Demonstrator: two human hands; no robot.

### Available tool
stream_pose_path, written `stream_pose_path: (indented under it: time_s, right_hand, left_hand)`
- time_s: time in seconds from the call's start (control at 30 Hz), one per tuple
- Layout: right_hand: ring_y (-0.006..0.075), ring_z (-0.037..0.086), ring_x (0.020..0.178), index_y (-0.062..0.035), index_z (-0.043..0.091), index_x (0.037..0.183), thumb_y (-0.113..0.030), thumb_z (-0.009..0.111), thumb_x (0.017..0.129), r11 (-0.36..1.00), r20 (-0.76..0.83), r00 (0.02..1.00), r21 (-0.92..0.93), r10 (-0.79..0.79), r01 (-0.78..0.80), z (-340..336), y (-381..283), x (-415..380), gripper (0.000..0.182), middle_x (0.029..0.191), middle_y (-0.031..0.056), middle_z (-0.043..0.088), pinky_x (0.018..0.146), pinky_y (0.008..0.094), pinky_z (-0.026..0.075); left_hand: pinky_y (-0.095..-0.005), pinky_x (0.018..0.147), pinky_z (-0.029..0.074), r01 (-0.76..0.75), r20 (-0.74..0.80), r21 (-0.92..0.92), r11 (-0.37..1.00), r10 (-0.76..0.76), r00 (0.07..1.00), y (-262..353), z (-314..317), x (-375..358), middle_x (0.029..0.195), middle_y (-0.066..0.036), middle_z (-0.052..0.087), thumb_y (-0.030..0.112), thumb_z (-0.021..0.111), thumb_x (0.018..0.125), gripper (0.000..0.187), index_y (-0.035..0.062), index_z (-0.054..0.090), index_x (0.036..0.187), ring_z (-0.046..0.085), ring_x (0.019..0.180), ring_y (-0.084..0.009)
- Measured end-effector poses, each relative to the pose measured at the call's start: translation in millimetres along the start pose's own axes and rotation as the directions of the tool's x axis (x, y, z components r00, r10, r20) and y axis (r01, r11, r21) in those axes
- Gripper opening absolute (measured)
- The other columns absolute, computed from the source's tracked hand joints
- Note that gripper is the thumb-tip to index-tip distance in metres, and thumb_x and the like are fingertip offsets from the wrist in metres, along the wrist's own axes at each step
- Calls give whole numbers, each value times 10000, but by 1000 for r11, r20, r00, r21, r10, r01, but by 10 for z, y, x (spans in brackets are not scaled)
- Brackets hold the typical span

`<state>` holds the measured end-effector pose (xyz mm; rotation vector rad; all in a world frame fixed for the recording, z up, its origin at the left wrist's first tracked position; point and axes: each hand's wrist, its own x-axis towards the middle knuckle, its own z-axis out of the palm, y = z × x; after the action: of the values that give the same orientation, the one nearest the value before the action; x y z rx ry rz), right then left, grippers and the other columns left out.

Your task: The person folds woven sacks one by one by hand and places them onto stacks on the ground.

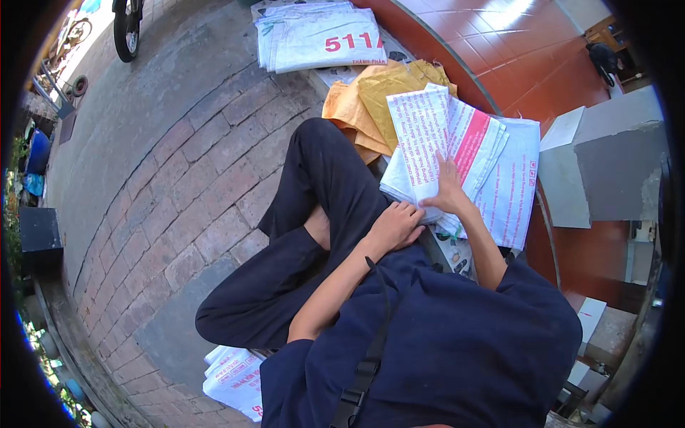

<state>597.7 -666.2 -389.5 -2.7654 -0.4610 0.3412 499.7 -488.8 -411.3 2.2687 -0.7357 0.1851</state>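
A folded white woven sack point(417, 135) with red print lies across a pile of sacks beside my right thigh. My right hand point(448, 191) rests on it, fingers stretched along the fold and thumb spread. My left hand point(394, 228) is at the sack's near end by my lap, with its fingers curled over the edge; what lies under them is partly hidden. Beneath is a white sack with a red band point(479, 139), and a wider printed white sack point(521, 171) extends to the right. Yellow sacks point(391, 89) and orange sacks point(348, 107) lie just beyond.
Another stack of folded white sacks point(321, 43) lies farther ahead. More printed sacks point(235, 378) are behind my left knee. A grey block point(619, 171) stands on the red tiled floor point(457, 28) at right. Brick paving point(178, 192) spreads left; a wheel point(128, 32) stands at the far left.
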Motion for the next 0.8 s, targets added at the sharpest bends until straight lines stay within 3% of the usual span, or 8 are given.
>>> stream_pose_path:
  time_s: [0.07, 0.23, 0.33, 0.4, 0.5, 0.53, 0.7, 0.8]
  right_hand:
    - [562, 134, 1323, -182, 20, 1474, -202, 878, 510, 974, 251, 964, -224, 85, -27, -185, -284, -260, 1291, 1485, 300, -16, 961, 580, 403]
    - [543, 206, 1301, -187, 146, 1464, -116, 803, 588, 933, 130, 991, -356, -9, 55, 25, -339, -548, 1097, 1479, 293, 22, 834, 556, 500]
    - [538, 262, 1269, -139, 263, 1428, -93, 754, 646, 961, 47, 990, -239, -134, 141, 90, -296, -424, 924, 1474, 266, 130, 892, 548, 470]
    - [521, 307, 1249, -83, 363, 1373, -114, 720, 703, 960, 193, 955, -125, -226, 252, -35, -257, -334, 759, 1445, 211, 280, 973, 521, 414]
    - [343, 465, 1198, -19, 577, 1189, -131, 647, 801, 897, 115, 897, 179, -427, 405, -218, -239, -161, 410, 1270, 157, 540, 975, 432, 400]
    - [299, 557, 1093, 7, 633, 1091, -137, 623, 833, 897, 110, 922, 299, -371, 325, -240, -289, -125, 296, 1157, 160, 616, 928, 385, 429]
    - [248, 634, 933, 30, 622, 1079, -196, 567, 913, 862, 77, 955, 455, -287, 223, -324, -528, -43, 287, 1038, 143, 669, 828, 321, 471]
    - [152, 615, 932, 31, 642, 1055, -367, 463, 964, 593, 224, 974, 789, -32, -162, -264, -434, 32, 446, 999, 93, 655, 818, 306, 493]
  left_hand:
    - [-361, 816, 468, 28, 102, -147, 989, -13, 995, -129, 104, -70, 994, -117, 615, 214, 611, 822, 304, 29, 582, 1062, 580, 944, -271]
    - [-366, 847, 489, 105, -26, -277, 955, -116, 993, -100, -38, -99, 1107, -142, 601, 128, 619, 805, 322, 34, 568, 1109, 579, 1025, -298]
    - [-362, 842, 491, 167, 32, -320, 933, -166, 986, -144, -45, -123, 1116, -157, 588, 77, 614, 800, 310, 24, 561, 1101, 593, 983, -318]
    - [-342, 831, 493, 105, -134, -497, 861, -196, 971, -165, -47, -103, 1097, -165, 587, 12, 610, 788, 342, 15, 546, 1124, 602, 961, -320]
    - [-320, 822, 493, 116, -213, -627, 770, -313, 926, -129, -170, -100, 1103, -142, 587, 15, 663, 786, 442, 25, 514, 1203, 608, 968, -267]
    - [-317, 820, 493, 106, -267, -600, 793, -323, 908, -135, -175, -87, 1133, -130, 572, 55, 700, 780, 467, 27, 513, 1207, 598, 992, -254]
    - [-318, 812, 489, 177, -330, -590, 788, -436, 837, -160, -184, -135, 1135, -141, 557, 104, 759, 734, 503, 24, 542, 1181, 589, 986, -261]
    - [-328, 819, 490, 145, -499, -428, 892, -367, 785, -86, -337, -113, 1141, -148, 553, 54, 765, 688, 502, 23, 563, 1147, 580, 1007, -289]
